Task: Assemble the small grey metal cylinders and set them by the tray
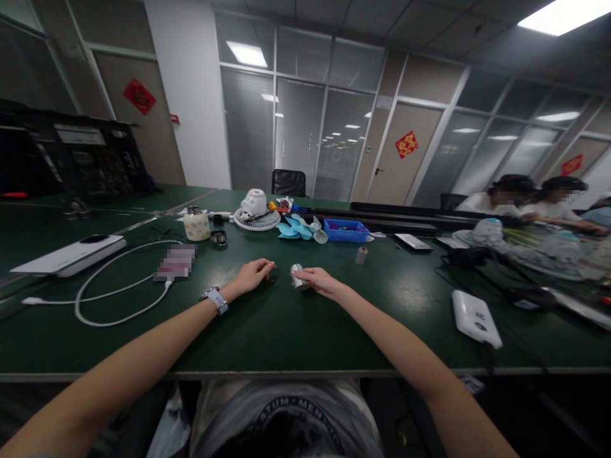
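Note:
My right hand [319, 280] rests on the green table [296, 331] and grips a small silver metal cylinder [296, 275] between its fingertips. My left hand [252, 275], a watch on its wrist, lies a little to the left with fingers curled; a small dark piece may sit under its fingertips, but I cannot tell. A second silver cylinder [361, 255] stands upright farther back to the right.
Behind the hands lie a dismantled white fan [256, 212], light blue fan blades [300, 229], a blue tray [346, 230] and a cream jar [196, 224]. A white cable [102, 296] and flat white device [71, 254] lie left, a white charger [475, 317] right. Two people sit far right.

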A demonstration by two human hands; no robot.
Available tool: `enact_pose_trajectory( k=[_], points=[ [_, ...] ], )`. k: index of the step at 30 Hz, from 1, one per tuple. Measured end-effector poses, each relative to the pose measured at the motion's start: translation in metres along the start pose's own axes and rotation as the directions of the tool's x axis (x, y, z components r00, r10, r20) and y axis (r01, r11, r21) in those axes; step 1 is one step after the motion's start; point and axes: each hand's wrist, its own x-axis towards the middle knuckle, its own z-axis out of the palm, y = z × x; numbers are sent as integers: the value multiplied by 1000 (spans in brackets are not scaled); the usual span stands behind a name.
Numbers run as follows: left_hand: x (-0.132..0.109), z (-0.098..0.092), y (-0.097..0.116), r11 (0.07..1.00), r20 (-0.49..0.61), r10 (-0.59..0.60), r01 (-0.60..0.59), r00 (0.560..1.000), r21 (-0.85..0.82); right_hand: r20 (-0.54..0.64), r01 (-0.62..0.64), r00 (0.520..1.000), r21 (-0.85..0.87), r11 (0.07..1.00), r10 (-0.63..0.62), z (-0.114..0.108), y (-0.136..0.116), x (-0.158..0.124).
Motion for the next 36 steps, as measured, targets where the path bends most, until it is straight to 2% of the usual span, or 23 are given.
enact_pose_trajectory(
  k=[13, 32, 34, 36],
  points=[
    [-1, 1, 2, 1000, -2, 4, -4, 1000, -19, 22, 153, 988, -148, 977, -152, 1, 9, -4],
    [-5, -1, 9, 1000, -2, 1, -1, 1000, -2, 142, 175, 976, -70, 982, -164, -1, 8, -8],
    [-4, -1, 8, 1000, -6, -3, 3, 1000, -7, 133, 178, 977, -72, 981, -168, 0, 8, -7],
    [-4, -1, 8, 1000, -8, -10, 10, 1000, -13, 71, 196, 979, -64, 979, -191, -3, 7, -2]
  ],
)
